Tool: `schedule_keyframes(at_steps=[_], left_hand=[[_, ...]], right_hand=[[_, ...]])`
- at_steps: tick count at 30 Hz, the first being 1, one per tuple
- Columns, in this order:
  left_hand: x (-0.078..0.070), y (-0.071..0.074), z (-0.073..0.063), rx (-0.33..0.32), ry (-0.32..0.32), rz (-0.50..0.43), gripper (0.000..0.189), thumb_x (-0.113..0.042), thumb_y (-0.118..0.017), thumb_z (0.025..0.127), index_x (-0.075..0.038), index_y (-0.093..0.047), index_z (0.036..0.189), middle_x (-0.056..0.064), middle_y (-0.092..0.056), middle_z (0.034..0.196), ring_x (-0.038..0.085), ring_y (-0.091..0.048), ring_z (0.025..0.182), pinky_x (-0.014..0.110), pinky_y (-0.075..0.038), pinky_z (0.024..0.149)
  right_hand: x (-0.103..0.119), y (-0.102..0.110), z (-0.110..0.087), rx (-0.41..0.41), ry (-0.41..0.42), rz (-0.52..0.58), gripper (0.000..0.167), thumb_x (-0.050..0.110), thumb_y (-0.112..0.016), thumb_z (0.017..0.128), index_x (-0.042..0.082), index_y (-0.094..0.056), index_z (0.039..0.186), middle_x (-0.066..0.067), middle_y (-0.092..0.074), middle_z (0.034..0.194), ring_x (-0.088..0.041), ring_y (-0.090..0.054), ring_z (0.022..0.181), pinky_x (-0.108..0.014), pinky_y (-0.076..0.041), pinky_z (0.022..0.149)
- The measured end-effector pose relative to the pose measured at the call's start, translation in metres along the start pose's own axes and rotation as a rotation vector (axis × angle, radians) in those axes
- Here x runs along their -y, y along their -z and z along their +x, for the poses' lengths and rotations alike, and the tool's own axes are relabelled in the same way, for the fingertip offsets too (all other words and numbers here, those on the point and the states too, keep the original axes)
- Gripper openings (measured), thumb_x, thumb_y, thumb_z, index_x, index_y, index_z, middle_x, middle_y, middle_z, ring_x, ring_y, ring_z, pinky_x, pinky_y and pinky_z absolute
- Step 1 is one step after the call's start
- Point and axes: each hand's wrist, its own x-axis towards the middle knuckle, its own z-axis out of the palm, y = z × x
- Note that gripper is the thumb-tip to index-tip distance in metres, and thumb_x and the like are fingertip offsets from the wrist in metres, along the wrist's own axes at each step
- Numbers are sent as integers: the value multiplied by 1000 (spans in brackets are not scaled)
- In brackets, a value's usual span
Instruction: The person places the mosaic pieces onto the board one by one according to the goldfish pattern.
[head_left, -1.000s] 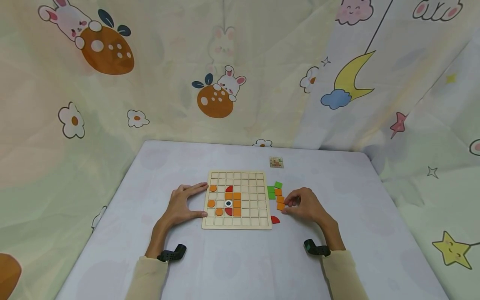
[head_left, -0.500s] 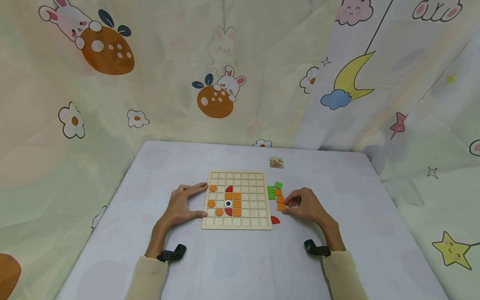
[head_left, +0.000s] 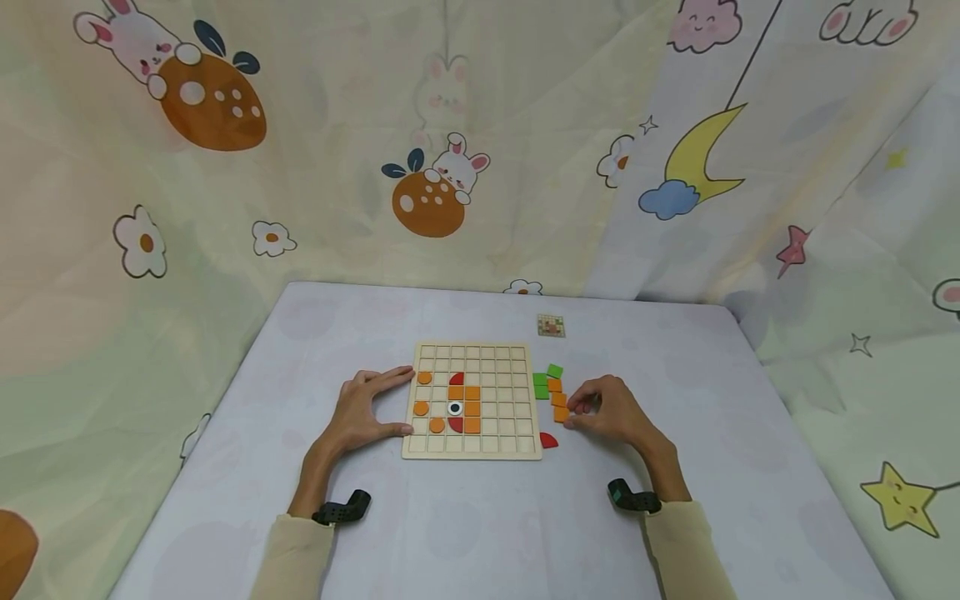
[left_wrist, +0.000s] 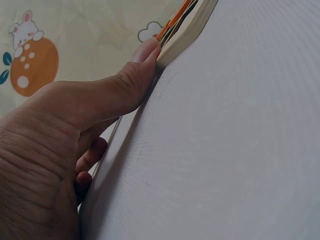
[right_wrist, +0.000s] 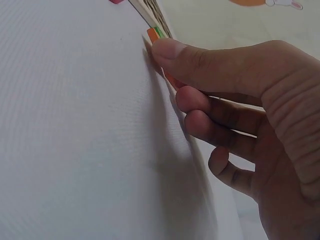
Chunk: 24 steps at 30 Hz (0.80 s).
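A wooden grid board (head_left: 504, 450) lies mid-table. Orange square tiles, orange round pieces (head_left: 437, 425), red quarter-circles (head_left: 456, 379) and an eye piece (head_left: 455, 408) sit in its cells. My left hand (head_left: 360, 408) touches the board's left edge with extended fingers and thumb spread apart; up close, the thumb (left_wrist: 142, 57) is at the board's edge. To the right, my right hand (head_left: 609, 408) pinches an orange square tile (head_left: 561, 414) by its right side between thumb and curled forefinger. In the right wrist view this orange tile (right_wrist: 152, 33) pokes out past the thumb.
Two more orange tiles (head_left: 555, 385) and several green tiles (head_left: 542, 392) lie along the board's right edge. A red quarter-circle (head_left: 549, 440) is near its lower right corner. A small pattern card (head_left: 551, 326) lies farther back. Printed cloth (head_left: 337, 167) hangs behind the table.
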Motion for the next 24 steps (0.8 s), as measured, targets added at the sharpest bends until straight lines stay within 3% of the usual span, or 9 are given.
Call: schedule_keyframes(at_steps=[7,24], left_hand=[[1,1,0,-10,-19,0,98,-53,-100,71,-23,-62,157,0,-59,165,31,-54,125,58,-32,109],[-1,0,0,3,6,0,100,-53,-100,70,-26,-61,158,-2,-58,166,29,-53,127,57,-31,110]], right_hand=[[4,3,1,9,-8,-19,19,18,-100,77,15,-85,88,10,-73,79,-12,-62,77,-25,-50,72],[7,2,2,-3,24,5,22,20,-101,76,15,-86,90,11,-76,80,-10,-63,76,-25,-50,73]])
